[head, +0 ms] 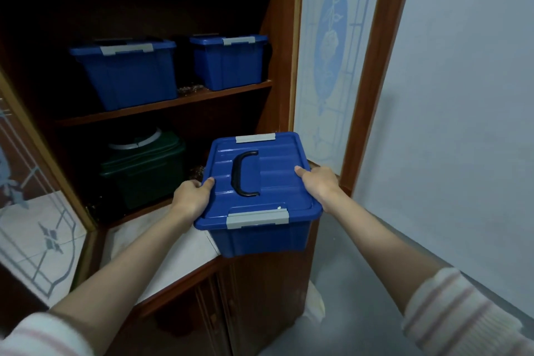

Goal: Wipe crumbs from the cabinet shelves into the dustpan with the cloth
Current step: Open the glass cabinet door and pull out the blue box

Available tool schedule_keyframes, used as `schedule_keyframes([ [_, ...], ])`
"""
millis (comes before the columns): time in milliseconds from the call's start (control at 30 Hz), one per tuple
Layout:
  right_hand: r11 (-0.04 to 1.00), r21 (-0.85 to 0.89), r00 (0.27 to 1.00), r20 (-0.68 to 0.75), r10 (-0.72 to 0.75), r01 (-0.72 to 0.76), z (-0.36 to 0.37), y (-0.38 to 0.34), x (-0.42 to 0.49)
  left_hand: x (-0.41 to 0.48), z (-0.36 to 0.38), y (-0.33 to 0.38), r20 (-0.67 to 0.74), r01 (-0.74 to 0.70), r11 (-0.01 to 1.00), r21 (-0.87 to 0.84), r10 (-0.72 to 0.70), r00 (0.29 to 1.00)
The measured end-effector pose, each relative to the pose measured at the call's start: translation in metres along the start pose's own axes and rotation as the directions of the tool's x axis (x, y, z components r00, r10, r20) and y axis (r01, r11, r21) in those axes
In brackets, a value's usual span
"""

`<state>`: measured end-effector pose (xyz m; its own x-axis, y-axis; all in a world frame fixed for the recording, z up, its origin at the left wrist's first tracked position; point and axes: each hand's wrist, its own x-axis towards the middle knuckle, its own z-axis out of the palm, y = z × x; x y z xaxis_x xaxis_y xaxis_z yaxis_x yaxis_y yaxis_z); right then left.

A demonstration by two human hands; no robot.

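Wood cabinet (284,37) stands open, a blue bin (260,237) held level before it by left hand (192,196) and right hand (316,185) gripping its sides, thumbs on the lid (277,176), probably to bare the shelves (173,104) where crumbs (190,89) lie; cloth and dustpan unseen.

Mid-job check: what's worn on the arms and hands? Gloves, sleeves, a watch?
No gloves, ring or watch shows on the left hand or right hand. The left sleeve and right sleeve are whitish ribbed knit with pale pink stripes, pushed up off the forearms.
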<state>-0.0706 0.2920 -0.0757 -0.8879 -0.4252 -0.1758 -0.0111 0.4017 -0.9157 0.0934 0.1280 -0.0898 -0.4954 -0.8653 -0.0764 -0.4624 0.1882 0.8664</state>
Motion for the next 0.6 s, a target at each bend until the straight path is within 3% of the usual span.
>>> schedule_keyframes([
  [300, 0.997, 0.016, 0.997, -0.006, 0.077, -0.077, -0.003, 0.029, -0.048, -0.041, -0.004, -0.022, 0.049, 0.021, 1.000, 0.007, -0.021, 0.999],
  [600, 0.998, 0.011, 0.995, -0.071, 0.064, -0.063, 0.007, 0.032, -0.118, -0.078, -0.043, -0.043, 0.112, -0.018, 1.000, -0.012, 0.019, 0.993],
])
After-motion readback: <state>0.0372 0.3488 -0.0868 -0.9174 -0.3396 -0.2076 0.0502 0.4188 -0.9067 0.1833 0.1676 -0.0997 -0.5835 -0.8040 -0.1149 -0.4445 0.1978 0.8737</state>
